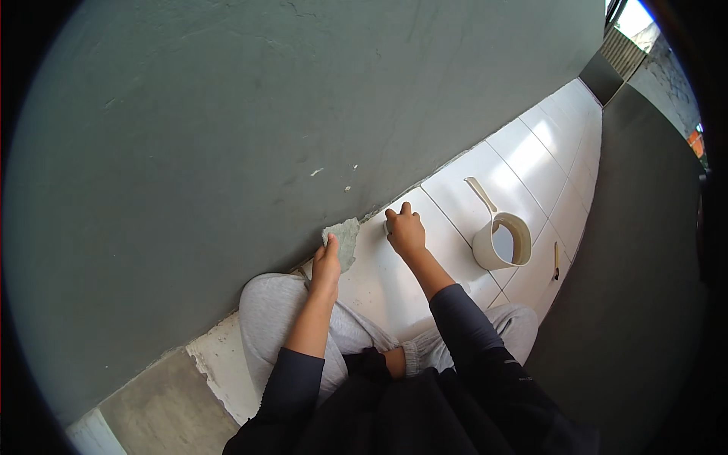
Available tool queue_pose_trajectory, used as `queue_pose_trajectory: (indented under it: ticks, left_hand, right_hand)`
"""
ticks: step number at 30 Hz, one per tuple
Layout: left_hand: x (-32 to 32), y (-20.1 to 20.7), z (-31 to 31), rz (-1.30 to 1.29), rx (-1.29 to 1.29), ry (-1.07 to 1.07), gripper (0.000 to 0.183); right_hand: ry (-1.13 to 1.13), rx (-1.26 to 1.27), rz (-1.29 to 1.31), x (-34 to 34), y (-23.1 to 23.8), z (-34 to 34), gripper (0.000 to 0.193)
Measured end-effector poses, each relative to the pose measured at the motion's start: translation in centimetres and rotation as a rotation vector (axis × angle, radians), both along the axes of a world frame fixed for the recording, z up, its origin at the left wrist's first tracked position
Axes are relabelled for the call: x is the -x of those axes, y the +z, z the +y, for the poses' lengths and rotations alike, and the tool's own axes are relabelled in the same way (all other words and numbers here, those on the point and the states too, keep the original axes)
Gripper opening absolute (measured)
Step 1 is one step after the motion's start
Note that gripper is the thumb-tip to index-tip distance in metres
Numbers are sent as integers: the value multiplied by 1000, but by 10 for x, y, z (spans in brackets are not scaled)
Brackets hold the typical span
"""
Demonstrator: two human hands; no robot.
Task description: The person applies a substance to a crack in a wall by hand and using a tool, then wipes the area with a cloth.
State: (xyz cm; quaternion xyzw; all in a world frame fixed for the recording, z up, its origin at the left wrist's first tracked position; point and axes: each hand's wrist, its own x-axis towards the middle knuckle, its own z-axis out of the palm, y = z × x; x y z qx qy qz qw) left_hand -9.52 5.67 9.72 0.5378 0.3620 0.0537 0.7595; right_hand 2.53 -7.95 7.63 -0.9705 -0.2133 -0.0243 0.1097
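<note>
1. In the head view, a person sits cross-legged, in grey trousers (277, 311) and dark sleeves (296, 383), on a white tiled floor (447, 201) beside a grey wall (189, 152).
2. The left hand (326, 269) grips a flat, rough-edged grey slab (343, 246), thumb on its upper face. The slab is at centre, close to the foot of the wall.
3. The right hand (407, 229) is just to the right of the slab, low over the tiles, its fingers curled narrow. A small greyish bit shows at its left side; I cannot tell what it is or whether it is gripped.
4. Farther right, a cream dipper (487, 252) stands upright with liquid (503, 241) inside, its handle pointing far and left.
5. Right of the dipper lies a thin yellow tool (556, 258) with a dark near end.
6. At near left is a bare brownish floor patch (163, 402).
</note>
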Motion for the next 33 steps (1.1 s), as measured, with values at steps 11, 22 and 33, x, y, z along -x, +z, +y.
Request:
queue_pose_trajectory:
  ticks: [11,22,33]
  left_hand:
    - [3,-14,5,-119,169,17,68]
    - [8,-2,14,-75,48,40,71]
    - [4,2,7,-108,143,46,71]
  right_hand:
    - [126,25,70,96,-2,-18,32]
    - [79,59,110,40,-1,6,38]
    - [69,42,51,41,-4,14,38]
